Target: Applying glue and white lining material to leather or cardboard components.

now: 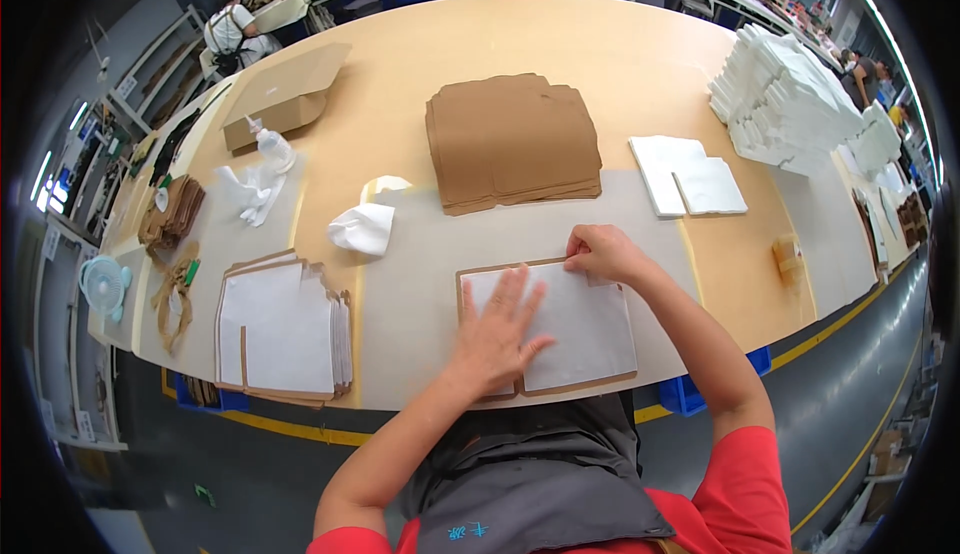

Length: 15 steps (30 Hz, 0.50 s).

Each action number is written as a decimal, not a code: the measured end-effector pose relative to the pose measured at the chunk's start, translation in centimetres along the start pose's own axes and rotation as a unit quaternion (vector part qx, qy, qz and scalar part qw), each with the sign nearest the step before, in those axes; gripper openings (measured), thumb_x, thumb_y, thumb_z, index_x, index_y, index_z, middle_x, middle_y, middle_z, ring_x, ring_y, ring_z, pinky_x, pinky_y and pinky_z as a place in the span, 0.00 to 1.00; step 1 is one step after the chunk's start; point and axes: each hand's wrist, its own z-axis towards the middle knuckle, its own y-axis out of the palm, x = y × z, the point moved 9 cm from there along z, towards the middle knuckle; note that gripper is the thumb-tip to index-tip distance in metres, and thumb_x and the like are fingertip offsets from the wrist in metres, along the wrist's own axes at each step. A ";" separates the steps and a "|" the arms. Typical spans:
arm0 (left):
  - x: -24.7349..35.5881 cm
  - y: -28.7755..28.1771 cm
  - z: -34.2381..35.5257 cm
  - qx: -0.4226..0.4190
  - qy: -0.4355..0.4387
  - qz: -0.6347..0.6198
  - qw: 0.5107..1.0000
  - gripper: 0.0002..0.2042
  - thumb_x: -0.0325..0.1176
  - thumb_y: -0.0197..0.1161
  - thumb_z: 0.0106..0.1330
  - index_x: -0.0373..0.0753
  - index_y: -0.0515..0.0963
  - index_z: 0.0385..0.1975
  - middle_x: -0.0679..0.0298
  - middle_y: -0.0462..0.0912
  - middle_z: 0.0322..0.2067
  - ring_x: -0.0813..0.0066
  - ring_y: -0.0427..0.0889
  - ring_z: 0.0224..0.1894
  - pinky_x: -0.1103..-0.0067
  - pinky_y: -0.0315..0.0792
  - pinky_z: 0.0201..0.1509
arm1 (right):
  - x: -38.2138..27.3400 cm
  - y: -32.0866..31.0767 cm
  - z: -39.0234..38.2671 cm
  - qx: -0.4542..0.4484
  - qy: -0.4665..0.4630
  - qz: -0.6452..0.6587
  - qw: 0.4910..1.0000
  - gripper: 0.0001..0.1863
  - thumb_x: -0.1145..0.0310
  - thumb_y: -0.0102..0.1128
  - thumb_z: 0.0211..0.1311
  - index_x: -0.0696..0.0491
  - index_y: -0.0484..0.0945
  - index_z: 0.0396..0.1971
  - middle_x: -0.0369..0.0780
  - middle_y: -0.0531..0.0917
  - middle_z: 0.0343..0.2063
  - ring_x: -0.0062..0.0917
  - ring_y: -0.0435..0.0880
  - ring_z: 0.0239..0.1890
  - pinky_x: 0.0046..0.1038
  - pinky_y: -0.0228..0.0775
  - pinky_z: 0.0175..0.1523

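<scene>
In front of me lies a flat brown piece covered by white sheets (580, 339), its brown edge showing as a thin border. A narrow brown gap runs up from the near side. My left hand (497, 334) rests on the white surface, palm down with fingers spread. At the far edge of the piece, my right hand (603, 254) is closed in a pinch; its fingertips hide whatever is between them. To the left sits a stack of similar white-covered brown pieces (275, 324). Beyond my hands lies a pile of plain brown pieces (515, 144).
Small white stacks (712, 186) lie at right, before a tall white pile (780, 94). A crumpled white cloth (362, 229), a squeeze bottle (272, 144) and a cardboard box (290, 94) are at left. A yellowish tape roll (788, 259) sits near the right edge. Other people work farther off.
</scene>
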 end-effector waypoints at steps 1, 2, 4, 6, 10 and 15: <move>1.4 0.0 -1.1 -0.041 0.026 0.003 0.999 0.37 0.63 0.45 0.71 0.47 0.56 0.74 0.55 0.48 0.76 0.59 0.48 0.78 0.40 0.38 0.73 | -0.2 0.0 0.2 -0.008 -0.006 -0.002 1.000 0.12 0.63 0.71 0.49 0.52 0.82 0.32 0.43 0.83 0.33 0.40 0.82 0.40 0.36 0.74 0.47; 1.2 0.0 -2.0 -0.044 0.005 0.007 0.999 0.37 0.63 0.45 0.71 0.47 0.56 0.74 0.55 0.48 0.76 0.59 0.48 0.78 0.40 0.38 0.73 | -0.9 -0.2 0.6 0.011 -0.026 -0.025 0.999 0.13 0.63 0.71 0.49 0.53 0.82 0.32 0.43 0.84 0.32 0.39 0.82 0.39 0.36 0.75 0.46; 3.3 1.4 -4.1 -0.108 0.093 -0.061 0.988 0.36 0.61 0.45 0.72 0.48 0.54 0.75 0.54 0.43 0.77 0.55 0.43 0.78 0.39 0.32 0.73 | -0.9 0.0 1.3 -0.006 -0.010 -0.025 1.000 0.14 0.62 0.73 0.49 0.53 0.82 0.32 0.43 0.85 0.31 0.33 0.84 0.36 0.34 0.76 0.42; 3.0 0.2 -4.0 -0.062 0.056 -0.069 0.994 0.37 0.61 0.46 0.72 0.47 0.53 0.75 0.52 0.42 0.77 0.54 0.43 0.78 0.40 0.33 0.73 | 0.0 -1.0 0.3 0.041 -0.005 0.034 0.999 0.16 0.62 0.77 0.48 0.53 0.81 0.33 0.40 0.84 0.32 0.27 0.82 0.34 0.32 0.75 0.40; -1.8 -2.4 -5.6 0.110 -0.076 -0.149 0.980 0.40 0.58 0.51 0.72 0.42 0.47 0.76 0.47 0.40 0.76 0.50 0.42 0.78 0.42 0.36 0.74 | -1.9 -1.7 -1.8 0.029 -0.068 -0.026 0.997 0.13 0.66 0.71 0.55 0.57 0.76 0.31 0.40 0.80 0.28 0.25 0.79 0.32 0.31 0.71 0.35; -6.7 -5.8 -10.7 0.252 -0.258 -0.486 0.796 0.46 0.36 0.75 0.60 0.33 0.52 0.73 0.49 0.70 0.65 0.62 0.70 0.67 0.73 0.65 0.68 | -15.3 -6.2 -10.5 0.096 -0.105 0.024 0.990 0.08 0.76 0.62 0.62 0.57 0.70 0.34 0.37 0.73 0.25 0.19 0.70 0.29 0.21 0.65 0.36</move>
